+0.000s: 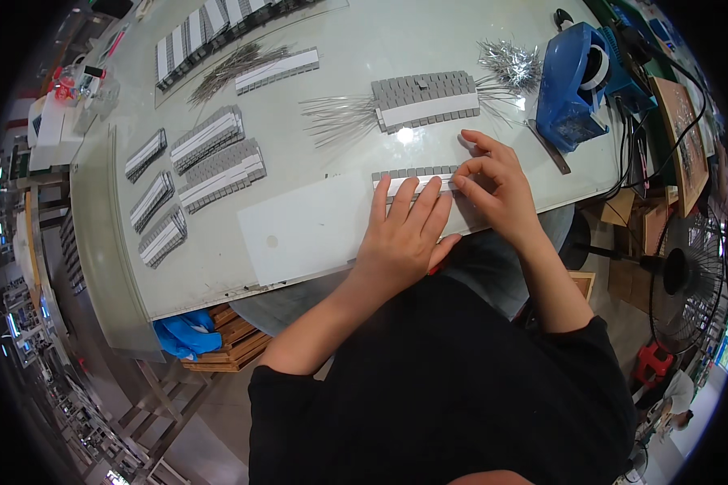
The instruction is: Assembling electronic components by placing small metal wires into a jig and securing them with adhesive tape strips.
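Observation:
My left hand (402, 230) lies flat, fingers spread, pressing down on a short grey strip of linked plastic pieces with a white band (408, 175), near the table's front edge. My right hand (497, 187) pinches the right end of that same strip with thumb and forefinger. Beyond it lies a wider grey strip with a white band (427, 99), with thin metal pins (338, 115) fanned out at its left side.
Several finished grey-and-white strips (214, 158) lie at the left. A pile of pins (511, 63) and a blue tape dispenser (576, 85) sit at the right. A white sheet (303, 226) covers the table front. A fan (691, 279) stands right, below the table.

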The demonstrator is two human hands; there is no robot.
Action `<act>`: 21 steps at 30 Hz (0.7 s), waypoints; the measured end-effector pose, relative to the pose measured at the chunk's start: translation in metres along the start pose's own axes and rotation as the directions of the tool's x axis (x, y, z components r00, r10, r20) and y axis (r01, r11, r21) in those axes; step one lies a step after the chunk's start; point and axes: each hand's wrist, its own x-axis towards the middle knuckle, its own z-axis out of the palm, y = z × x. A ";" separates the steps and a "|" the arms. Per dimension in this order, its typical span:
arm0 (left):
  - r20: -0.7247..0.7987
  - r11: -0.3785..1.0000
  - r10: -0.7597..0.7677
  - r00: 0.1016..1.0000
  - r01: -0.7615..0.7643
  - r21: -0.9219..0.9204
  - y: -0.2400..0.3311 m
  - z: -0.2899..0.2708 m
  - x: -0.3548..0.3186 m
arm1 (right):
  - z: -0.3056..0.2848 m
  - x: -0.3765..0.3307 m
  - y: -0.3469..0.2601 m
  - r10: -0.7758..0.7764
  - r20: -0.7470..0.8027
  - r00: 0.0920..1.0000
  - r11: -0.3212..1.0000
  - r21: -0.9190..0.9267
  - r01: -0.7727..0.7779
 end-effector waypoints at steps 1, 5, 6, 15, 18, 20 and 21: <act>0.003 1.000 -0.002 1.000 0.002 0.000 0.000 -0.001 0.000 | 0.003 0.001 0.002 0.001 0.002 1.000 1.000 0.002 -0.001; 0.020 1.000 -0.001 1.000 0.001 0.019 0.000 -0.001 0.003 | 0.008 0.004 0.004 -0.086 -0.051 0.995 0.987 -0.140 0.078; 0.026 1.000 0.000 1.000 -0.001 0.024 0.000 -0.001 0.003 | 0.008 0.004 0.004 -0.120 -0.063 0.991 0.978 -0.180 0.107; 0.078 0.999 -0.035 0.996 0.035 0.012 -0.003 -0.017 0.000 | 0.008 0.031 -0.001 -0.206 -0.256 0.945 0.979 -0.049 0.200; 0.227 0.991 -0.127 0.966 0.113 0.076 -0.014 -0.042 -0.009 | -0.003 0.054 0.002 -0.435 -0.094 0.895 0.891 -0.188 0.413; 0.227 0.980 -0.181 0.957 0.158 0.118 -0.034 -0.055 -0.024 | -0.008 0.071 0.006 -0.480 -0.047 0.876 0.854 -0.251 0.455; 0.199 0.974 -0.203 0.959 0.177 0.140 -0.043 -0.055 -0.032 | -0.011 0.076 0.005 -0.459 0.001 0.888 0.852 -0.281 0.441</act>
